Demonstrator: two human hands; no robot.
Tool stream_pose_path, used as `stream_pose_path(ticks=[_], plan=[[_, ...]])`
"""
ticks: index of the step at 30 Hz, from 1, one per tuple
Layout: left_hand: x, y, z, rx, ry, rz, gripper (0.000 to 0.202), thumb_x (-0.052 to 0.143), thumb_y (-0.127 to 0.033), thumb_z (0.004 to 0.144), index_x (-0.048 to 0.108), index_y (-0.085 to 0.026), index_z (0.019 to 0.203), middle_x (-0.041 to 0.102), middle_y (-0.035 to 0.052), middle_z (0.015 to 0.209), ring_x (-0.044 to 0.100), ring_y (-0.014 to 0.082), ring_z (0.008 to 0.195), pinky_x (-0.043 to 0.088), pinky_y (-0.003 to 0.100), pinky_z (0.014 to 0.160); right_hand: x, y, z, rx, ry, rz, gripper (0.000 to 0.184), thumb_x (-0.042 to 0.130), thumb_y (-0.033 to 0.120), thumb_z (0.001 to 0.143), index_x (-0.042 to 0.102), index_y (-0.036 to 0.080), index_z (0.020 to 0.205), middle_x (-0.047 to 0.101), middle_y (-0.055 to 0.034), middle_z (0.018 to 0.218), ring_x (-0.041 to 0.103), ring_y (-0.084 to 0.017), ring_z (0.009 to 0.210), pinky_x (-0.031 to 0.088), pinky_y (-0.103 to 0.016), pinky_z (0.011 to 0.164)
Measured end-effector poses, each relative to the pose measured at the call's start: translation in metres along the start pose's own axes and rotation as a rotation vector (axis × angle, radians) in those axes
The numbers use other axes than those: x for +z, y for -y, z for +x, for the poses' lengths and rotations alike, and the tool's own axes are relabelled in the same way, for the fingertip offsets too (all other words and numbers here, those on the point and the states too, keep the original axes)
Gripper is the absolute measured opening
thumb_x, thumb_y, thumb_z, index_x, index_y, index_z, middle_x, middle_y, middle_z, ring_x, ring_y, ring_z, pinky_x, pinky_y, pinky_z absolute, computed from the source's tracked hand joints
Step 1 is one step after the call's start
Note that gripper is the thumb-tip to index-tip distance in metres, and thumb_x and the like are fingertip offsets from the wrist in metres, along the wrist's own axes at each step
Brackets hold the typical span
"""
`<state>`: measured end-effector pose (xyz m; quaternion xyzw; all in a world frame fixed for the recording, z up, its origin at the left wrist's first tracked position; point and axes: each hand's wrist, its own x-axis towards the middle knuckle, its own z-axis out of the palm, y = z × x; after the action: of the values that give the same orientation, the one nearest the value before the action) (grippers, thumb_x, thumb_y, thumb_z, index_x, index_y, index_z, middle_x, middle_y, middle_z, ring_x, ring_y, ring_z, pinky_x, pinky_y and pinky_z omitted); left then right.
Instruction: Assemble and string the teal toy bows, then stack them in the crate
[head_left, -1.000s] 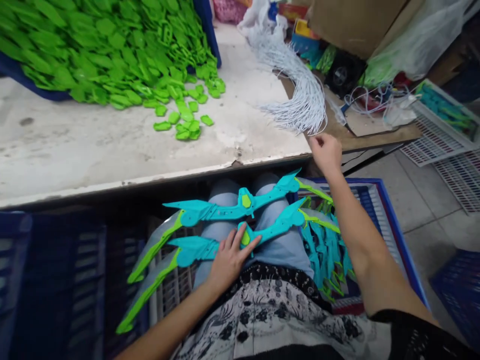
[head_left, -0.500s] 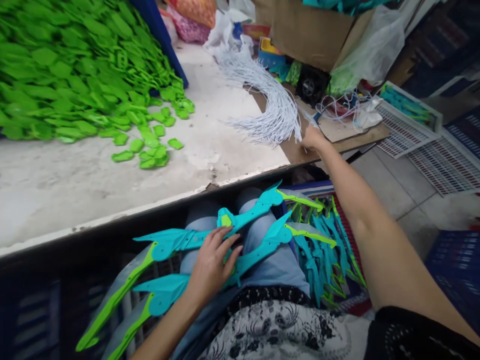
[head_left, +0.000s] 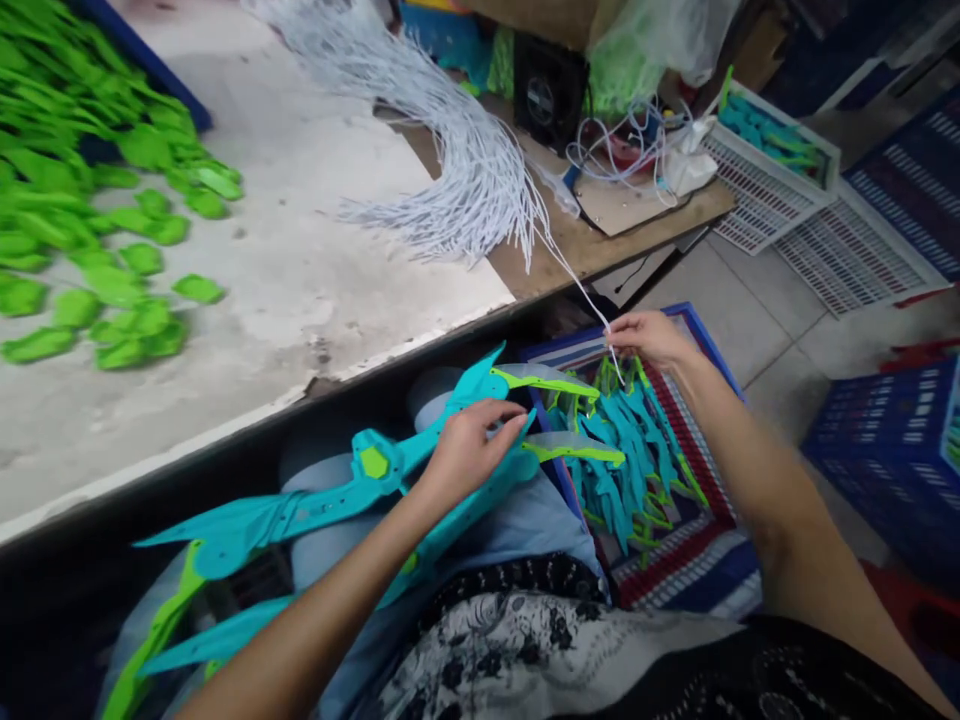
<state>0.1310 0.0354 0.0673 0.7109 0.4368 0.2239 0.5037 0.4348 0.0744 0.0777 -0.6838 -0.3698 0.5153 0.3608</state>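
Head | basket (head_left: 714,346): turquoise bows (head_left: 619,440) | blue bin (head_left: 180,98): green pieces (head_left: 45,110) | right fingers (head_left: 624,326): pinching cords (head_left: 582,283) | left fingers (head_left: 498,412): unclear

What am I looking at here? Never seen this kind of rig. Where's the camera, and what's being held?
There is no machine: these are a person's bare hands, seen by a camera worn on the head, looking forward and down. The right hand pinches thin white cords running from a large white bundle on the worktable. Loose green pieces lie at the table's left. Across the lap rest two blue-and-green bow-shaped parts. The left hand is over their right-hand ends; its exact grip is unclear. Similar parts fill much of the crate beside the legs.
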Motion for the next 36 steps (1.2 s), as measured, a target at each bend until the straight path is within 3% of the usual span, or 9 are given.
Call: stream_pose_path(ticks=[4, 6, 9, 15, 25, 31, 36], plan=[[0.043, -0.015, 0.029, -0.428, 0.115, -0.518, 0.015, 0.062, -0.022, 0.081, 0.070, -0.015, 0.092, 0.072, 0.0087, 0.097, 0.067, 0.0210, 0.087, 0.055, 0.033, 0.075, -0.002, -0.054, -0.039, -0.025, -0.026, 0.007, 0.041, 0.089, 0.042, 0.045, 0.065, 0.016, 0.066, 0.065, -0.0005, 0.055, 0.058, -0.012, 0.049, 0.048, -0.023, 0.047], [0.067, -0.017, 0.040, -0.623, 0.081, -0.736, 0.010, 0.065, -0.012, 0.077, 0.069, -0.012, 0.087, 0.070, 0.0089, 0.094, 0.066, 0.0186, 0.084, 0.056, 0.033, 0.076, 0.001, -0.074, -0.052, -0.030, -0.067, 0.010, 0.040, 0.086, 0.047, 0.048, 0.066, 0.016, 0.065, 0.063, 0.0006, 0.054, 0.056, -0.011, 0.048, 0.047, -0.024, 0.047], [0.095, -0.013, 0.054, -0.765, 0.035, -0.888, 0.011, 0.064, 0.000, 0.073, 0.064, -0.010, 0.074, 0.065, 0.0064, 0.078, 0.063, 0.0146, 0.072, 0.056, 0.034, 0.079, 0.007, -0.096, -0.060, -0.074, -0.142, 0.024, 0.038, 0.082, 0.050, 0.053, 0.067, 0.018, 0.066, 0.060, 0.0019, 0.053, 0.052, -0.011, 0.046, 0.045, -0.024, 0.046], [0.122, -0.010, 0.069, -0.851, 0.042, -0.973, 0.016, 0.057, 0.004, 0.077, 0.061, -0.009, 0.070, 0.063, 0.0054, 0.069, 0.062, 0.0143, 0.062, 0.057, 0.038, 0.076, 0.024, -0.116, -0.062, -0.257, -0.228, -0.015, 0.028, 0.073, 0.045, 0.066, 0.067, 0.018, 0.072, 0.066, -0.0008, 0.063, 0.059, -0.014, 0.058, 0.047, -0.026, 0.056], [0.127, -0.011, 0.072, -0.863, 0.008, -1.032, 0.021, 0.050, 0.002, 0.083, 0.063, -0.009, 0.071, 0.063, 0.0050, 0.067, 0.062, 0.0123, 0.059, 0.056, 0.029, 0.065, 0.036, -0.117, -0.060, -0.580, -0.274, -0.393, 0.014, 0.059, 0.031, 0.084, 0.066, 0.020, 0.077, 0.069, -0.0034, 0.078, 0.061, -0.016, 0.069, 0.047, -0.028, 0.065], [0.127, -0.013, 0.073, -0.867, 0.008, -1.041, 0.023, 0.049, 0.003, 0.083, 0.062, -0.010, 0.070, 0.063, 0.0052, 0.068, 0.062, 0.0123, 0.059, 0.056, 0.028, 0.064, 0.032, -0.115, -0.061, -0.584, -0.238, -0.421, 0.014, 0.058, 0.029, 0.085, 0.066, 0.020, 0.077, 0.066, -0.0026, 0.075, 0.059, -0.015, 0.067, 0.045, -0.026, 0.064], [0.127, -0.014, 0.073, -0.859, 0.017, -1.045, 0.021, 0.052, 0.002, 0.082, 0.063, -0.010, 0.069, 0.062, 0.0041, 0.066, 0.061, 0.0113, 0.058, 0.056, 0.029, 0.067, 0.033, -0.113, -0.058, -0.493, -0.218, -0.340, 0.019, 0.058, 0.035, 0.085, 0.067, 0.020, 0.078, 0.067, -0.0029, 0.078, 0.060, -0.016, 0.070, 0.045, -0.026, 0.063]])
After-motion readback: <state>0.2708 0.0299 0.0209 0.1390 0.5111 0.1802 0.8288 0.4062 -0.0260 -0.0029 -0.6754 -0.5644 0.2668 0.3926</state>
